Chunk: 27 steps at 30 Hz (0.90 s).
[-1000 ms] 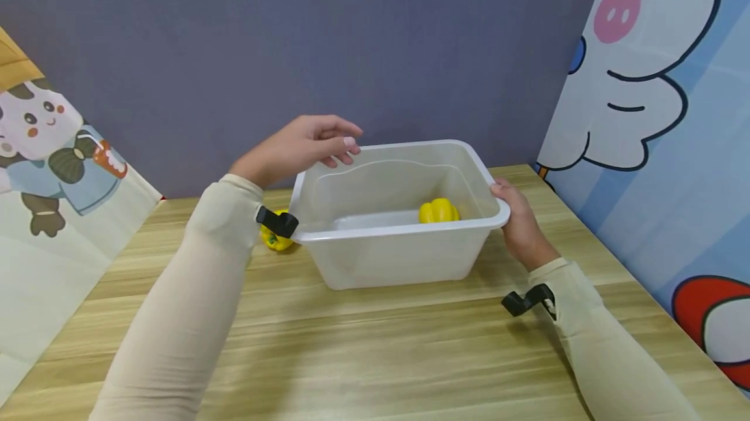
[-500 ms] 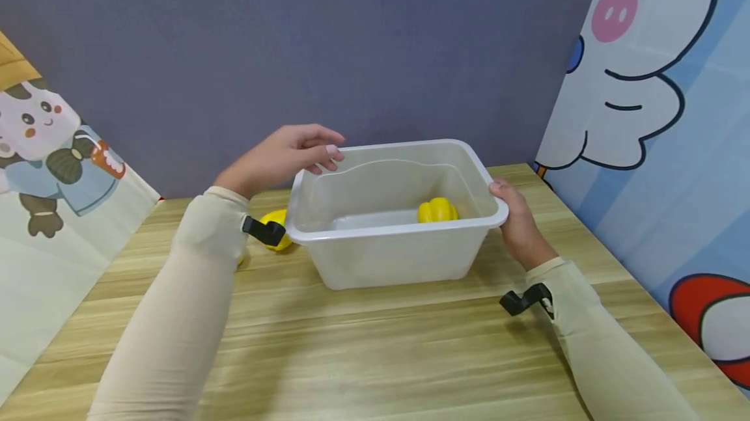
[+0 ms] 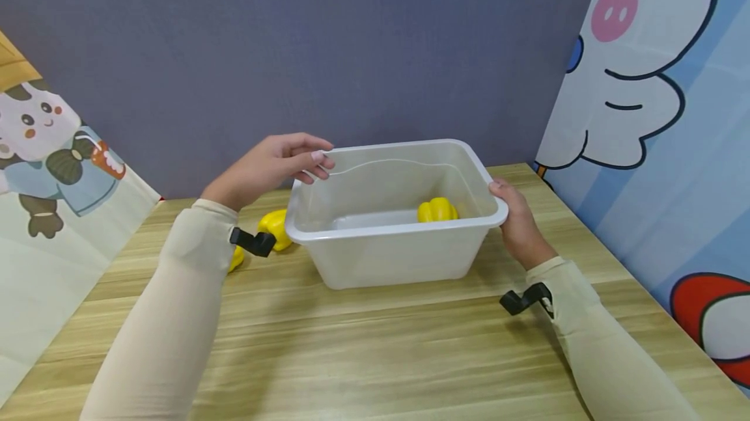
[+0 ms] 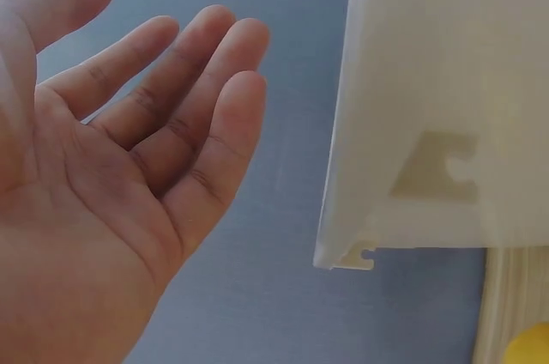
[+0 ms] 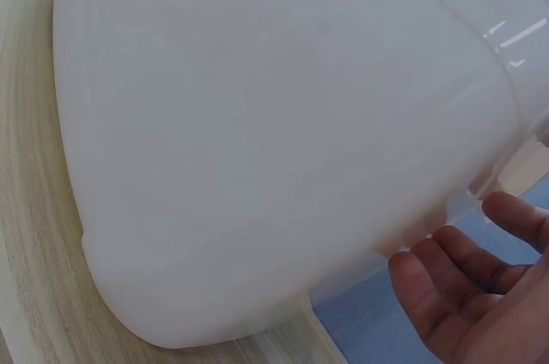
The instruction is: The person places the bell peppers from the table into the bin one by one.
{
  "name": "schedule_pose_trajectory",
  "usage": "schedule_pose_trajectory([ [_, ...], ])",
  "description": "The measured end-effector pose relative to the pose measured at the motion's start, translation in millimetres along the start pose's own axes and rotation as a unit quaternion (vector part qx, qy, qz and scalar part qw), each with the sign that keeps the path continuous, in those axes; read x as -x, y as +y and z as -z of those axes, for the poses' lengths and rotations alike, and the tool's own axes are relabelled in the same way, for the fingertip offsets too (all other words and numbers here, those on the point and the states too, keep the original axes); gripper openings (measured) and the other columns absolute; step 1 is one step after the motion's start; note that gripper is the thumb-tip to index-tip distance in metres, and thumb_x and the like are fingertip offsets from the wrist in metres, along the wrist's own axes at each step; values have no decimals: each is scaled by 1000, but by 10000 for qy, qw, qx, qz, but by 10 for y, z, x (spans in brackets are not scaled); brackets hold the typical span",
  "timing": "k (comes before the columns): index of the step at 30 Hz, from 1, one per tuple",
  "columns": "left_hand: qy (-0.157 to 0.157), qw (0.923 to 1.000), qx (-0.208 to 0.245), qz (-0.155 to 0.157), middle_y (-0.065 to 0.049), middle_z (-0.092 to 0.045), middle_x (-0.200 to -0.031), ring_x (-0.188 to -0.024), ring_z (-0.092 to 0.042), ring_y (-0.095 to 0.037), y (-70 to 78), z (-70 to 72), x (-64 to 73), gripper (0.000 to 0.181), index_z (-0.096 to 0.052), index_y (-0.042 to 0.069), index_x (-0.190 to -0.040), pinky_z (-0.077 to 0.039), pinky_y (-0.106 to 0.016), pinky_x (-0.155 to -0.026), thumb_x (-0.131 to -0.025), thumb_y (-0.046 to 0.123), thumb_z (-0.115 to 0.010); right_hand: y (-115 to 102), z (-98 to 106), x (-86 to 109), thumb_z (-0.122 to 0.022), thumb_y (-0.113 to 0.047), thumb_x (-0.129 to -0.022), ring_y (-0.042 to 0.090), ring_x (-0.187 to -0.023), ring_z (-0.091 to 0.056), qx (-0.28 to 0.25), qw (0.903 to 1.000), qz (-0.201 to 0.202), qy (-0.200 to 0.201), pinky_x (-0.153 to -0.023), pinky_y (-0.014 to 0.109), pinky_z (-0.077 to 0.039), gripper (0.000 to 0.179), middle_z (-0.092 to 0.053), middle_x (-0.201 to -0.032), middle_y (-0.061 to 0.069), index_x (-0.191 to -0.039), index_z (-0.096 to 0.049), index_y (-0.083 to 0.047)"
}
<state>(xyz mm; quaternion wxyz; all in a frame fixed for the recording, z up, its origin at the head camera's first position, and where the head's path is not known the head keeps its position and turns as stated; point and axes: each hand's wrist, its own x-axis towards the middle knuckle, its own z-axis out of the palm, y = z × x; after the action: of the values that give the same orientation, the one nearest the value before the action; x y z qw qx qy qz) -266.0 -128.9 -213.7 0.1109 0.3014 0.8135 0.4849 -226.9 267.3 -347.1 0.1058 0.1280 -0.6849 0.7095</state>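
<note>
Head: gripping a white rectangular plastic tub [image 3: 392,257] on the wood-grain worktop [image 3: 351,356] with the right hand [image 3: 520,224]; inside, one glossy yellow bell pepper [image 3: 438,210] (two more peppers [image 3: 277,222] outside, partly hidden). Left wrist: holding nothing in the relaxed left hand [image 4: 129,175], near the tub. Right wrist: touching the tub with bent fingers [image 5: 413,282].

White bin [image 3: 398,255], mouth up; one glossy yellow pepper [image 3: 438,210] inside.
Rim [image 3: 387,233] gripped by right fingers [image 5: 416,287]; opposite end just beside relaxed left fingers [image 4: 232,119], apart. Inside pepper nearer right fingers; second pepper [image 3: 273,227] and mostly hidden third pepper [image 3: 237,259] outside, below left fingers, wristward.
</note>
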Motion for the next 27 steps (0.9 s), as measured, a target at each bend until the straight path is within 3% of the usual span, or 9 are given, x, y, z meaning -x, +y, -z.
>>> schedule_pose_trajectory([
  [6,115,9998,-145,43,-2,-64,-112,-101,-61,-20,-57,-8,55,37,-56,20,-122,-49,-40,-84,-90,39,-58,20,-7,-5,-37,-34,-98,17,-84,-51,-9,10000,-2,47,-75,29,-39,35,-55,-93,7,-103,-50,-2],
  [16,564,9979,-307,-109,-2,-65,-106,-98,-62,-21,-150,-21,127,35,-58,21,-120,-51,-37,-81,-91,38,-57,15,-3,8,-35,-33,-99,18,-83,-52,65,10000,65,12,-74,29,-40,39,-54,-94,10,-107,-48,2],
  [23,993,9936,-302,-439,-8,-65,-105,-95,-63,-23,-208,-32,227,31,-59,18,-119,-52,-35,-79,-91,32,-60,13,19,3,-35,-36,-98,20,-83,-52,97,9999,122,-34,-74,30,-41,44,-54,-95,14,-110,-49,4],
  [27,1164,9911,-54,-637,-18,-64,-105,-94,-62,-31,-178,-44,345,29,-60,11,-117,-52,-32,-80,-91,23,-61,11,19,1,-34,-35,-99,20,-84,-52,83,9998,163,-76,-75,30,-42,45,-54,-97,14,-113,-49,4],
])
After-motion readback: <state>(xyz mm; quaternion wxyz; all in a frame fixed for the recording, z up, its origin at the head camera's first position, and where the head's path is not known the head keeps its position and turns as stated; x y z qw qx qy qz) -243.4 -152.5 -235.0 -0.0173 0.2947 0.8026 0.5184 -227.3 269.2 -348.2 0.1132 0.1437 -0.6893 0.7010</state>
